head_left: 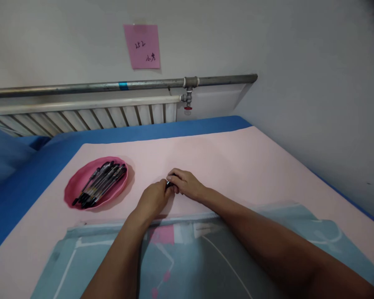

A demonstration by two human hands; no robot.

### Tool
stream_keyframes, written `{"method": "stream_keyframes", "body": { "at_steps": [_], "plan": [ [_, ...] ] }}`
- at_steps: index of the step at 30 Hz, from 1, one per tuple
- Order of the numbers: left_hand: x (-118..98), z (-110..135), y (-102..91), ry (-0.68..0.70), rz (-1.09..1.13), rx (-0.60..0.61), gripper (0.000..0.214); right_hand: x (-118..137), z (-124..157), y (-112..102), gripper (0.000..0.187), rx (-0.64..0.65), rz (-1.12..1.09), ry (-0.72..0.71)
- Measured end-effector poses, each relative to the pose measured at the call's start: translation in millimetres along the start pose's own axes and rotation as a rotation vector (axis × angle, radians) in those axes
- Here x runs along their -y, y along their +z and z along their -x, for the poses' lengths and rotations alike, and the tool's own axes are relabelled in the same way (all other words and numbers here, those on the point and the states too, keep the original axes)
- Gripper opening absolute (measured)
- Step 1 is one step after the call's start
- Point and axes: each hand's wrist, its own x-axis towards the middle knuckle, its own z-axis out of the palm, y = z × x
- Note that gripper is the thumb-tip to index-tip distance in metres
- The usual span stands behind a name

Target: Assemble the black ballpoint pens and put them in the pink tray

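Note:
Both hands meet over the pink table cover, at the middle of the view. My left hand [154, 198] is closed around a dark pen [170, 183], most of which the fingers hide. From the other side, my right hand [187, 182] pinches the black end of the same pen between thumb and fingers. To the left of my hands sits a pink oval dish [69, 189] with a wavy rim. Several clear-barrelled pens [101, 182] with black caps lie heaped in it, mostly slanting the same way.
A blue patterned cloth [90, 249] lies along the near edge, under my forearms. The pink cover [224, 158] rests on a blue surface [143, 133]. Behind are a white radiator [81, 118], a metal pipe [90, 88] with a valve [188, 97], and a pink note [143, 47].

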Motion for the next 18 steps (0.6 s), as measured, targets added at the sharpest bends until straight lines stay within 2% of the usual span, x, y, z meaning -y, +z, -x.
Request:
{"method": "stream_keyframes", "body": {
  "at_steps": [18],
  "plan": [
    [0.8,-1.7,1.7,-0.004,-0.016,0.011,0.029,0.1,0.9,-0.1,0.015,0.01,-0.018,-0.008]
  ]
}}
